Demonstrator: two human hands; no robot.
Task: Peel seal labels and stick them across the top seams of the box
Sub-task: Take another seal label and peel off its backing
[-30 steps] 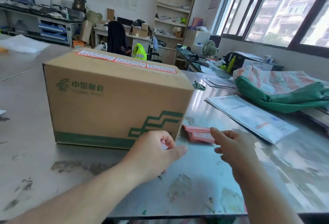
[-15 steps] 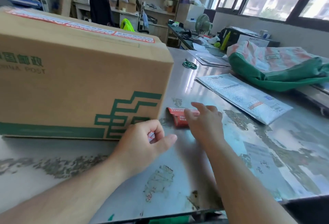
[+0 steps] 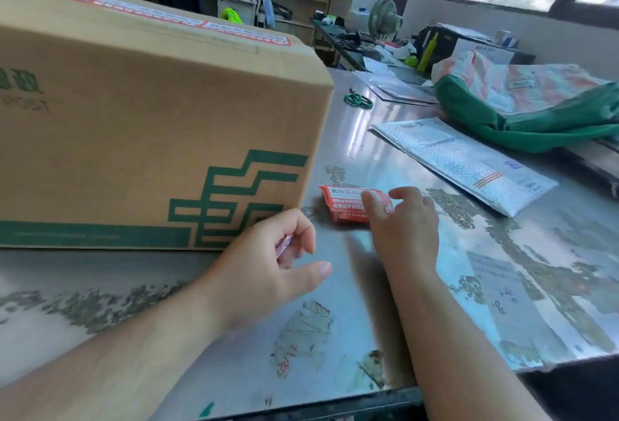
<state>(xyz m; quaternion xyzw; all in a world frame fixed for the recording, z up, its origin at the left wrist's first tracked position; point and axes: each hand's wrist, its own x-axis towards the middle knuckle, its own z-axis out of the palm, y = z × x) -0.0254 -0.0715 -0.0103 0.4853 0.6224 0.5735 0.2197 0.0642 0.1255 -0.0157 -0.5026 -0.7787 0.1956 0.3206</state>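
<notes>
We note box [image 3: 150, 126] at frame left on worktop [image 3: 385, 286], seals along top. Label stack [image 3: 345, 206] at centre – right hand [image 3: 405, 219] fingers pressing it. Left hand [image 3: 268, 263] – curled on paper scrap [image 3: 283, 248].

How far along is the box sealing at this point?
Done: a row of seal labels already runs along the box top. In hand: the left hand pinches a paper scrap, while the right hand reaches the label stack. Left: other seams cannot be seen.
</notes>
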